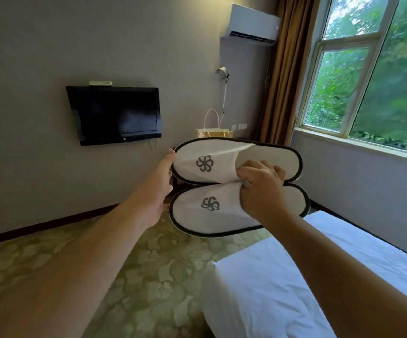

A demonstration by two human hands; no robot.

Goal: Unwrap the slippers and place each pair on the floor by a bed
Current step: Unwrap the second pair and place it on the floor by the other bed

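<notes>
Slippers [222, 186], a white pair side by side, are held up in the air above the floor [129, 276], long axes running left to right. At their toe ends the left hand [159, 191] is pressed, fingers mostly hidden. Mid-pair, the uppers are pinched by the right hand [261, 189], with the bed [307, 276] below right.

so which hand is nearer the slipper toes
Left. The left hand cups the toe ends of both slippers. The right hand pinches the open edges of the uppers, toward the heels.
</notes>
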